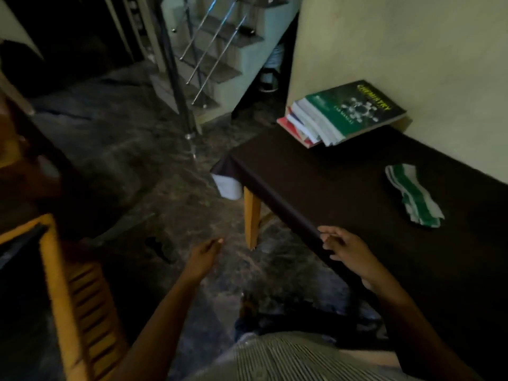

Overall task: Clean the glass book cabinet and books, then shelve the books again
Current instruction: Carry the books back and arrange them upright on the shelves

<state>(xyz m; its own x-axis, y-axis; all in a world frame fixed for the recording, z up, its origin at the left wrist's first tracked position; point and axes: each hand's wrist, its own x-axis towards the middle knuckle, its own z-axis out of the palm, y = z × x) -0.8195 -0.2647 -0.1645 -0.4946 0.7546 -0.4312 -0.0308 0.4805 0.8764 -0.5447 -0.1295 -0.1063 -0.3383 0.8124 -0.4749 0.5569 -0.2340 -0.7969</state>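
Surface: long table under dark brown cover (316,188), light wooden leg (251,215) at near corner, long side against pale yellow-green wall (412,50).
Task items: slanted stack of books, green chemistry volume on top (343,116), at far end of table, touching wall. Green-and-white striped cloth (415,199) crumpled mid-table, well apart from stack.
Room: dark marbled floor (137,166); staircase with steel railing (198,64) beyond; orange slatted wooden frame (71,298) at left.
Left hand (203,257): over floor, fingers relaxed, empty.
Right hand (341,248): at table's near edge, fingers loosely curled, holding nothing.
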